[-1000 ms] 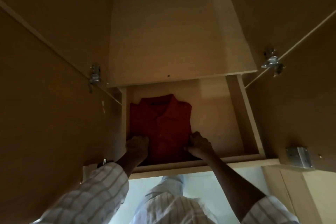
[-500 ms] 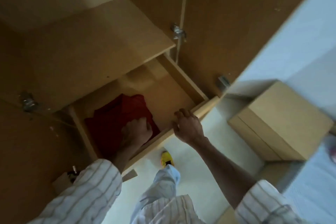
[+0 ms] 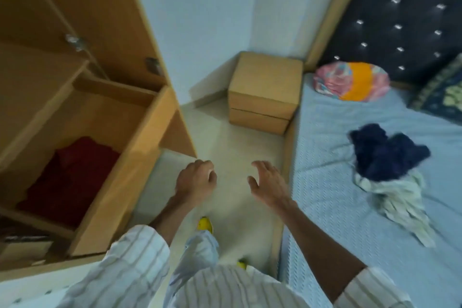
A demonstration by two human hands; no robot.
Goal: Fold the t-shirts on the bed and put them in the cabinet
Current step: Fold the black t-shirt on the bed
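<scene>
Though crumpled: navy t-shirt [image 3: 386, 151] atop pale t-shirt [image 3: 400, 200], mid-bed [image 3: 325, 132].
Handling: soft, light; likely grab shoulders.
Left hand [image 3: 195, 181]: loosely curled, empty.
Right hand [image 3: 268, 184]: fingers spread, empty.

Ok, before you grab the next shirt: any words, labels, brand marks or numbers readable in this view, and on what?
None readable.
Red shirt in the cabinet: no tag or print shows.
Dark blue garment and pale garment on the bed: crumpled, no lettering visible.
Patterned pillow: colours only, blurred.
Nightstand: plain.
</scene>
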